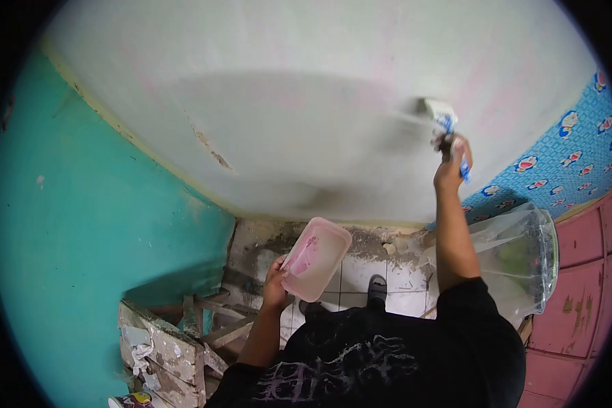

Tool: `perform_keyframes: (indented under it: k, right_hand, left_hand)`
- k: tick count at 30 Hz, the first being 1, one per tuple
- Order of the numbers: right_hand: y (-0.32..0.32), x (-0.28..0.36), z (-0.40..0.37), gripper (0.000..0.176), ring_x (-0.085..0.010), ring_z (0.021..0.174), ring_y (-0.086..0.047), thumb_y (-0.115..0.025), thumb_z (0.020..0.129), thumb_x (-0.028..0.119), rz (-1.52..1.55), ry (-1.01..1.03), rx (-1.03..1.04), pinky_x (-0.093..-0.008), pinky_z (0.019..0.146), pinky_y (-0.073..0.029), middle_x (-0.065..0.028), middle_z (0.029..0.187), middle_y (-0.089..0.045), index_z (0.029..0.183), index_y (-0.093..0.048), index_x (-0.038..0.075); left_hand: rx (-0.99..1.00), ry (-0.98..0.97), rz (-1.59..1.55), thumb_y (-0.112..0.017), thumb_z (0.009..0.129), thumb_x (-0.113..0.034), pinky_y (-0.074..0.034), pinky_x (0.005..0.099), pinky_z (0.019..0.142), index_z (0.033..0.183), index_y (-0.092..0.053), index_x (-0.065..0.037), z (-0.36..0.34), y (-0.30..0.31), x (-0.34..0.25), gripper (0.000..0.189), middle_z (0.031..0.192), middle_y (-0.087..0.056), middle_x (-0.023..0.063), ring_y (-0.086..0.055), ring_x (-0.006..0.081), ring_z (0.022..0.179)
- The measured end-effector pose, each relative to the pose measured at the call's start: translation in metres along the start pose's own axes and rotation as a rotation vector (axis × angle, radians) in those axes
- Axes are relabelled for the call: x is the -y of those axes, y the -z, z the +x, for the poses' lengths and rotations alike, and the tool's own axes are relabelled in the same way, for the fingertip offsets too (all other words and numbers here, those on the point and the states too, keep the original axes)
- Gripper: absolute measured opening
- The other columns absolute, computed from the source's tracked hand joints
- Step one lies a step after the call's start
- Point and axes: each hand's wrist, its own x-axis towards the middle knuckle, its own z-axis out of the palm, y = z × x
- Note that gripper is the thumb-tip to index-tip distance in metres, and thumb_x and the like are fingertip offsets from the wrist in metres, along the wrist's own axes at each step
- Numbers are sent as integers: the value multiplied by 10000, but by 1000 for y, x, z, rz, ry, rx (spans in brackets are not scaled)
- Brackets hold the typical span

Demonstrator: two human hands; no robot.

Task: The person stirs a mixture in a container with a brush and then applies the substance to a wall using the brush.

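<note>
My right hand (453,151) is raised to the whitish wall (285,136), its fingers closed round the blue handle of a wide paintbrush (440,109). The brush head is pale, slightly blurred, and overlaps the wall in this view. Low in front of me, my left hand (275,277) grips the left edge of a pink plastic tub (326,262). The tub is tilted, with a pale coating inside and darker pink patches on one side. Pinkish streaks show through the wall's pale coat, and a scraped brown mark (211,148) runs across its left part.
A paint-spattered wooden stand (163,347) is at lower left, beside the turquoise wall (95,204). To the right are a clear-plastic-wrapped round object (517,255), blue cartoon-patterned wallpaper (544,160) and pink panels (571,299). Dirt lines the tiled floor (360,275) along the wall.
</note>
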Motion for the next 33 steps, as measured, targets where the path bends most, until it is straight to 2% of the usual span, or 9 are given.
perform_keyframes:
  k: [1,5,8,11,12,17,25,28,33]
  right_hand:
    - [10,-20,-26,341,-205,731,-615,-484,964,332,-33,29,0,-283,651,-470,-161,858,-660,964,-569,1]
    - [40,-107,-125,289,-184,671,-615,-516,956,300,-15,-402,-142,-294,634,-475,-130,813,-656,974,-583,19]
    - [55,-167,-158,243,-170,650,-617,-531,956,268,-115,-614,-123,-283,622,-468,-111,814,-668,1003,-590,38]
    - [49,-189,-155,229,-111,648,-612,-541,966,272,-175,-658,-136,-231,560,-420,-44,798,-669,977,-606,53]
    - [46,-190,-147,225,-114,639,-614,-545,966,263,-152,-654,-181,-227,541,-403,-58,792,-674,977,-606,47]
    - [21,-137,-77,245,-119,595,-603,-557,956,262,-77,-554,-197,-221,519,-390,-101,768,-689,969,-592,20]
    - [-41,41,63,274,-126,568,-608,-556,948,285,-208,-242,-74,-229,502,-379,-125,759,-703,929,-595,14]
    - [-66,94,92,285,-128,575,-611,-560,947,295,-155,-156,-69,-231,502,-384,-129,760,-703,931,-597,13]
    - [-68,93,84,285,-148,645,-626,-561,951,283,-97,-26,-21,-245,547,-412,-138,849,-707,946,-594,0]
  left_hand:
    - [-6,4,-11,-496,882,-107,-443,363,975,1269,-454,-12,-2,3,2,401,1196,-573,121,-575,227,1099]
    - [-69,57,15,-509,893,-122,-440,372,976,1265,-451,-10,-12,6,0,393,1197,-567,125,-568,232,1104]
    - [-89,70,56,-507,885,-124,-430,376,982,1261,-449,-11,-15,11,-4,397,1200,-562,128,-559,242,1116]
    - [-86,62,47,-509,899,-117,-457,366,954,1262,-453,-14,-15,14,-5,381,1192,-572,123,-578,228,1088]
    - [-89,67,39,-509,897,-115,-455,367,957,1259,-456,-15,-15,15,-6,380,1192,-572,123,-577,229,1089]
    - [-33,28,-13,-504,887,-112,-440,373,978,1250,-464,-18,-13,17,-5,377,1193,-575,122,-572,235,1099]
    - [69,-44,-16,-469,890,-92,-431,366,989,1242,-480,-19,12,20,3,360,1212,-575,128,-570,231,1113]
    - [-10,-47,15,-501,851,-126,-423,375,996,1216,-493,-21,16,11,6,380,1179,-578,118,-562,250,1123]
    - [9,-38,-36,-491,862,-115,-433,373,989,1211,-495,-20,19,12,15,362,1183,-578,118,-570,246,1116]
